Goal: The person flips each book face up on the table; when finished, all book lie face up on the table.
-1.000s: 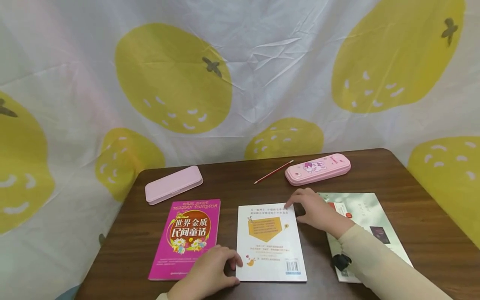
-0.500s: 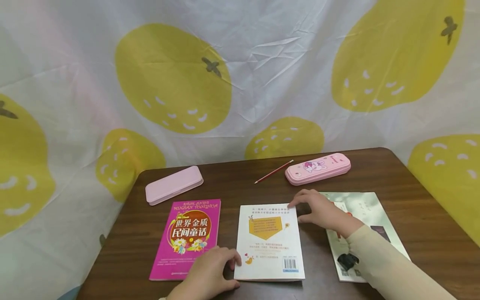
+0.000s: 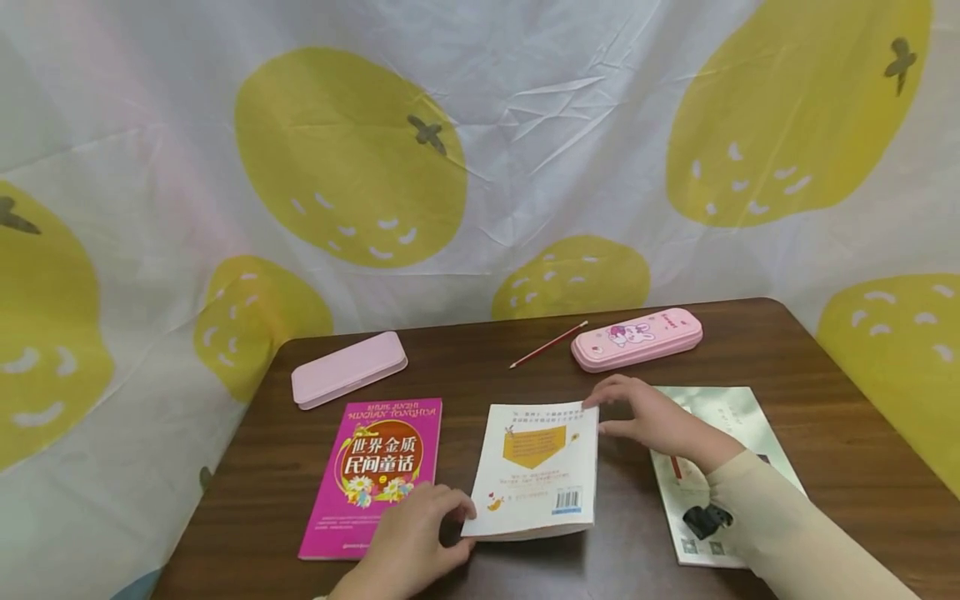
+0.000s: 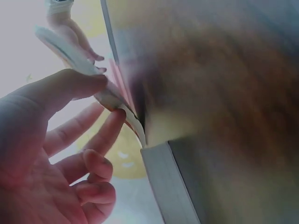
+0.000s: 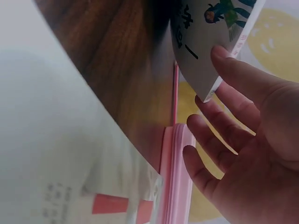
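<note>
A white paperback book (image 3: pixel 528 475) with an orange shield print and a barcode is raised and tilted over the table. My left hand (image 3: pixel 420 533) pinches its near left corner; in the left wrist view the thumb lies on one face of the book (image 4: pixel 110 99) and a finger on the other. At the far right corner, my right hand (image 3: pixel 663 421) holds the book between thumb and fingers. An illustrated cover (image 5: pixel 212 37) shows on its underside in the right wrist view. A magenta book (image 3: pixel 382 475) lies left, partly behind my left hand. Under my right forearm lies a pale green book (image 3: pixel 738 425).
Toward the back of the brown wooden table (image 3: pixel 465 367) lie a plain pink case (image 3: pixel 348 369), a red pencil (image 3: pixel 547 345) and a pink pencil case (image 3: pixel 637 339) with a rabbit print. Behind the table hangs a white cloth (image 3: pixel 517 200) with yellow fruit prints.
The white book has gone from lying flat to being lifted and tilted, with its near edge up. My right hand has moved slightly right. The other books and cases have stayed put.
</note>
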Action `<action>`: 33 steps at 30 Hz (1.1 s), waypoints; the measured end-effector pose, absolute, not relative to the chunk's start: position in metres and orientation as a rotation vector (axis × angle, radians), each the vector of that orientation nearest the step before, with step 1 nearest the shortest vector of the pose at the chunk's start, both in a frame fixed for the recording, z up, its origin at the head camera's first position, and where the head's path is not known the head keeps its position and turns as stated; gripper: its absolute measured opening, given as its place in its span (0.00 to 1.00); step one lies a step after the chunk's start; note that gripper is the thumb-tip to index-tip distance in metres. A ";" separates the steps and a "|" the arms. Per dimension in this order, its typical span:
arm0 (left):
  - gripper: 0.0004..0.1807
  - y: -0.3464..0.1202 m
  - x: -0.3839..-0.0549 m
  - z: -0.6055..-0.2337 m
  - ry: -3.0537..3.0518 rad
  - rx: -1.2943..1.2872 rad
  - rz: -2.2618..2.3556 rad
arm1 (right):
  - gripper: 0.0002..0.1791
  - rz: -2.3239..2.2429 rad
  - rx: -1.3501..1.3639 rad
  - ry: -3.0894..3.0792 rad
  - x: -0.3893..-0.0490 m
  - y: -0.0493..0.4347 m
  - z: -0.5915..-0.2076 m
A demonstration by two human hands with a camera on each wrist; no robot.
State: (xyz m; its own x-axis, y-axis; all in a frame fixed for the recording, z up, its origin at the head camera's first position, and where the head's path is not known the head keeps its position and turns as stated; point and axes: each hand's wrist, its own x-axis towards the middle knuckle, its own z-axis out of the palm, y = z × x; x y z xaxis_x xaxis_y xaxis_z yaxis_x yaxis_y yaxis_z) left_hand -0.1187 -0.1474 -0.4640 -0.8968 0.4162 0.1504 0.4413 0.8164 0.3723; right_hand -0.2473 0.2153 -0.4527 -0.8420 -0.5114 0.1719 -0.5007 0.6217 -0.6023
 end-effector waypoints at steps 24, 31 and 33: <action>0.14 -0.158 -0.131 -0.452 -2.390 -0.568 -1.045 | 0.07 -1.571 -0.837 2.885 -0.250 0.213 -0.429; 0.17 -0.156 -0.128 -0.447 -2.295 -0.530 -1.262 | 0.09 -1.626 -0.734 2.801 -0.248 0.216 -0.428; 0.17 -0.155 -0.128 -0.447 -2.314 -0.496 -1.281 | 0.11 -1.601 -0.706 2.790 -0.248 0.216 -0.428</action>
State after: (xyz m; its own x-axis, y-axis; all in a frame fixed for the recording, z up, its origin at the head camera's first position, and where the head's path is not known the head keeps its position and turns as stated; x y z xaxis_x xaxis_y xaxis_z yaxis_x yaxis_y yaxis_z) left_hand -0.1279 -0.1547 -0.4467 -0.8357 0.0940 0.5411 0.5085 0.5048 0.6976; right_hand -0.2481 0.2160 -0.4280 -0.8970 -0.2879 0.3355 -0.4349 0.4389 -0.7863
